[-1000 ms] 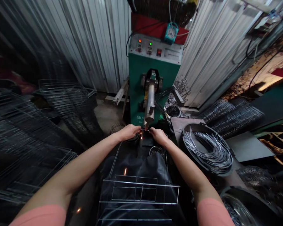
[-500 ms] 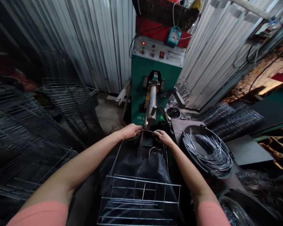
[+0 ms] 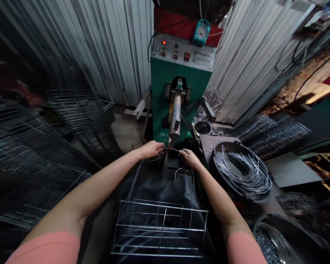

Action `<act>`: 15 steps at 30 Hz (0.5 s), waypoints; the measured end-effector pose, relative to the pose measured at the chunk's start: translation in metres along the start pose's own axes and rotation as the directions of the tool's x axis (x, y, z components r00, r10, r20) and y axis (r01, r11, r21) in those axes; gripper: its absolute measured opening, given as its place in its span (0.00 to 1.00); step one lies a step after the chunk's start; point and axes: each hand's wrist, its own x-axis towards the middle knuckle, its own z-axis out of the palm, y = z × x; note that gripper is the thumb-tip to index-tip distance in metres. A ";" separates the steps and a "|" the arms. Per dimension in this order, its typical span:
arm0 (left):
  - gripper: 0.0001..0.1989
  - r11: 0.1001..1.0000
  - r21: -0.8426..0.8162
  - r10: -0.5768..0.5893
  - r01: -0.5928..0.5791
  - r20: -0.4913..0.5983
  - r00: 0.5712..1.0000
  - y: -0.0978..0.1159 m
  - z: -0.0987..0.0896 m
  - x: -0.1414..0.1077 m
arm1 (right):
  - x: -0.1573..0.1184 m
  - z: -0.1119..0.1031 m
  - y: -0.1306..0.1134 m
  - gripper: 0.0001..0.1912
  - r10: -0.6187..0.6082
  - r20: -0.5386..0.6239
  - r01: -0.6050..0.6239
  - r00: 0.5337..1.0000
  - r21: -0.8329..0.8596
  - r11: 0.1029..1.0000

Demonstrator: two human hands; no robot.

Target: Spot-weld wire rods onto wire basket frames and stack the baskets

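Fingers closed, my left hand (image 3: 154, 148) pinches the left end of a short metal wire (image 3: 175, 149). My right hand (image 3: 189, 157) grips its other end, also closed. A spot on the wire glows orange directly under the tip of the machine's electrode arm (image 3: 175, 117). That arm juts from a green spot welder (image 3: 181, 82) with a lit red lamp on its panel. Nearer to me, a wire rack (image 3: 161, 229) rests over dark cloth on my lap, its long side wires running up toward my hands.
On the right, a round black tray (image 3: 238, 146) holds a bundle of bent wires, with a bowl (image 3: 275, 238) of small metal pieces below it. Stacked wire racks (image 3: 79, 117) stand at left. Small bowls (image 3: 183, 173) sit under my hands. A teal clock (image 3: 201, 32) tops the welder.
The view has shifted slightly, so the welder sits a little higher and further left. Both hands keep hold of the wire, and the orange glow on it is clearer now.
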 end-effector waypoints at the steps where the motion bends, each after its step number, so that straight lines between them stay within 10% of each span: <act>1: 0.11 1.000 -0.004 0.000 0.000 -0.002 1.000 0.001 -0.001 0.000 | 0.000 0.001 -0.001 0.13 -0.009 -0.011 0.009 1.000 -0.013 1.000; 15: 0.13 0.997 -0.077 -0.010 0.008 -0.025 1.000 -0.005 -0.001 -0.002 | -0.001 0.005 -0.014 0.11 0.004 -0.031 -0.006 1.000 -0.067 0.998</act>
